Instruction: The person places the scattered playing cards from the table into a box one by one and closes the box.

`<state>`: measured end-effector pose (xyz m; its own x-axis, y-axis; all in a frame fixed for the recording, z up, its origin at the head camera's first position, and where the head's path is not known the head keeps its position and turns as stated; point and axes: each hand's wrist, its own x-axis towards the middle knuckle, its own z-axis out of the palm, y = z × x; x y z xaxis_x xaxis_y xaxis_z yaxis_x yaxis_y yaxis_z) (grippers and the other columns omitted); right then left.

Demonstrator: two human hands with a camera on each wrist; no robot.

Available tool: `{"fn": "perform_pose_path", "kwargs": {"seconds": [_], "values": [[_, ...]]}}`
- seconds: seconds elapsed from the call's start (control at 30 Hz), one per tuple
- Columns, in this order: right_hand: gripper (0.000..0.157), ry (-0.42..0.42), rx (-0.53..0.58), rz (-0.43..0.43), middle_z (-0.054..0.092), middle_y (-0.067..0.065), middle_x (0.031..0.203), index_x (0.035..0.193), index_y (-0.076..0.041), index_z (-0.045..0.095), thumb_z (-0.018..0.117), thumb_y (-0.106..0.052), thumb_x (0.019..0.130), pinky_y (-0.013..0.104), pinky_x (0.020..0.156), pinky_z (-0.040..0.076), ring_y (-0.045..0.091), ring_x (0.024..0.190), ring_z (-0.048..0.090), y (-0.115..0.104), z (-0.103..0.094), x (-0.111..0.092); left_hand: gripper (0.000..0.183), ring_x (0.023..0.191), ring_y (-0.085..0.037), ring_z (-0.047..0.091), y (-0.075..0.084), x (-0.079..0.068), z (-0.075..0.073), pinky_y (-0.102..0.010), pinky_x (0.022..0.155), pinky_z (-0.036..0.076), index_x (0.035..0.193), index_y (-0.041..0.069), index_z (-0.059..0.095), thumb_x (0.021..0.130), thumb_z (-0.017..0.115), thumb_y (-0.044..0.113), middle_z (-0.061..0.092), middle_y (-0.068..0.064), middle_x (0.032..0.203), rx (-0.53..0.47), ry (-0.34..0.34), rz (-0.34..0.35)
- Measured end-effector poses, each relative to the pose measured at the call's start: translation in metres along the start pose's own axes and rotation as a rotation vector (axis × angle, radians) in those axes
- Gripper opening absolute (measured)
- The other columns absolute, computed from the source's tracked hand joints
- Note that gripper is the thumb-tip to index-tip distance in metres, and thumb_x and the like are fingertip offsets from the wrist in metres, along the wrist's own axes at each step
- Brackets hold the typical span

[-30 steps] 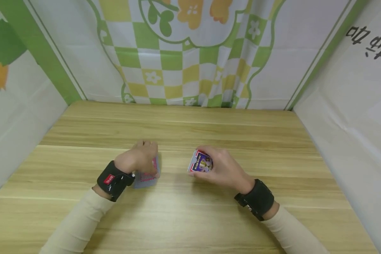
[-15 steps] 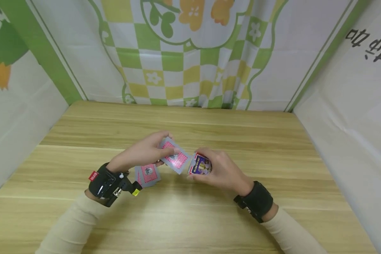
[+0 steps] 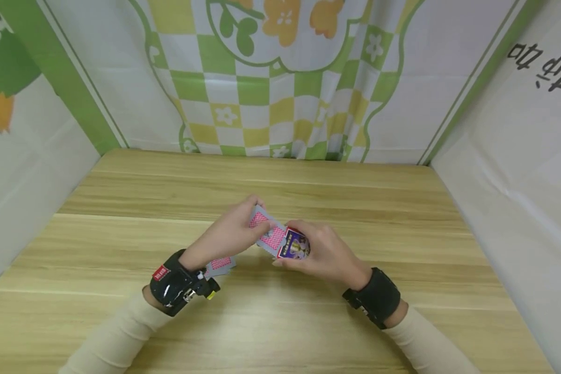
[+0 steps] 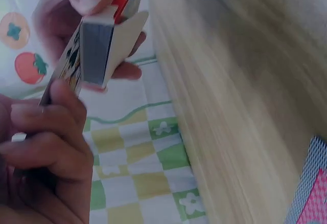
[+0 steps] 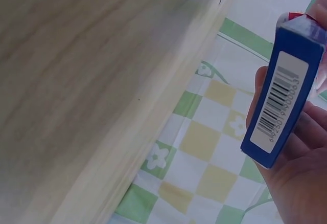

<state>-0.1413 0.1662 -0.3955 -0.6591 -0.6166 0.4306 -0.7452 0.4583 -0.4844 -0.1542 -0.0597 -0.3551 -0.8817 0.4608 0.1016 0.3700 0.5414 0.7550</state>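
My left hand [image 3: 236, 228] pinches red-backed playing cards [image 3: 273, 237], thumb on top and fingers curled beneath. Their far end meets the open end of a blue card box [image 3: 295, 244], which my right hand [image 3: 327, 252] grips by its sides. In the left wrist view the box [image 4: 97, 52] shows its opening with a flap folded out, and the cards lie along its side. The right wrist view shows the barcoded bottom of the box [image 5: 281, 101]. More red-backed cards [image 3: 222, 264] lie on the table below my left wrist, partly hidden by it.
The wooden table [image 3: 280, 322] spreads under both hands. A green and yellow checked curtain [image 3: 280, 104] hangs at its back edge, with white printed cloth walls [image 3: 519, 156] on the sides. Each wrist wears a black strap [image 3: 378, 297].
My left hand lifted cards from the pile on the table and carried them right, up to the box opening. My right hand, holding the box, has barely moved.
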Motion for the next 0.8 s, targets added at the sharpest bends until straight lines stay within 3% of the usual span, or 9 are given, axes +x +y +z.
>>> {"fn": "perform_pose_path", "kwargs": {"seconds": [0.07, 0.17, 0.33, 0.47, 0.63, 0.8], "values": [[0.065, 0.006, 0.005, 0.005, 0.064, -0.002, 0.088, 0.118, -0.006, 0.055, 0.075, -0.048, 0.074, 0.021, 0.049, 0.049, 0.003, 0.064, 0.055, -0.001, 0.0, 0.0, 0.022, 0.055, -0.011, 0.05, 0.0, 0.001, 0.006, -0.028, 0.045, 0.041, 0.099, 0.01, 0.045, 0.092, 0.062, 0.022, 0.061, -0.003, 0.074, 0.016, 0.043, 0.034], [0.063, 0.032, 0.017, 0.006, 0.064, -0.001, 0.09, 0.118, -0.006, 0.056, 0.077, -0.045, 0.073, 0.021, 0.05, 0.05, 0.003, 0.066, 0.055, -0.001, 0.0, 0.0, 0.021, 0.054, -0.011, 0.052, 0.0, 0.001, 0.016, -0.029, 0.045, 0.043, 0.1, 0.011, 0.043, 0.094, 0.06, 0.022, 0.061, -0.002, 0.073, -0.017, 0.051, 0.045], [0.06, 0.046, 0.014, -0.015, 0.065, 0.0, 0.094, 0.118, -0.008, 0.056, 0.076, -0.044, 0.075, 0.021, 0.053, 0.051, 0.003, 0.069, 0.056, 0.001, 0.001, 0.0, 0.027, 0.051, -0.01, 0.052, 0.004, 0.0, 0.031, -0.029, 0.046, 0.044, 0.11, 0.012, 0.041, 0.1, 0.045, 0.037, 0.061, -0.003, 0.07, -0.009, -0.057, -0.002], [0.063, 0.042, 0.018, 0.003, 0.065, 0.0, 0.093, 0.121, -0.007, 0.055, 0.076, -0.044, 0.074, 0.021, 0.052, 0.052, 0.002, 0.068, 0.056, 0.003, -0.001, 0.0, 0.033, 0.052, -0.012, 0.049, 0.005, 0.0, 0.021, -0.03, 0.046, 0.041, 0.113, 0.012, 0.045, 0.1, 0.04, 0.043, 0.061, -0.003, 0.073, 0.0, -0.048, -0.012], [0.067, 0.062, 0.005, 0.032, 0.065, 0.0, 0.09, 0.12, -0.006, 0.056, 0.078, -0.045, 0.072, 0.023, 0.051, 0.051, 0.002, 0.066, 0.055, 0.003, -0.006, 0.001, 0.015, 0.064, -0.017, 0.05, 0.002, -0.001, 0.002, -0.032, 0.052, 0.041, 0.096, 0.015, 0.056, 0.099, 0.05, 0.029, 0.059, -0.005, 0.08, -0.06, -0.017, -0.013], [0.065, 0.063, 0.006, 0.018, 0.065, 0.001, 0.09, 0.119, -0.006, 0.057, 0.077, -0.045, 0.072, 0.022, 0.051, 0.051, 0.003, 0.065, 0.055, 0.003, -0.006, 0.0, 0.011, 0.067, -0.018, 0.053, 0.0, 0.001, 0.009, -0.032, 0.055, 0.043, 0.09, 0.014, 0.059, 0.096, 0.056, 0.023, 0.06, -0.005, 0.08, -0.106, -0.058, -0.001]]}}
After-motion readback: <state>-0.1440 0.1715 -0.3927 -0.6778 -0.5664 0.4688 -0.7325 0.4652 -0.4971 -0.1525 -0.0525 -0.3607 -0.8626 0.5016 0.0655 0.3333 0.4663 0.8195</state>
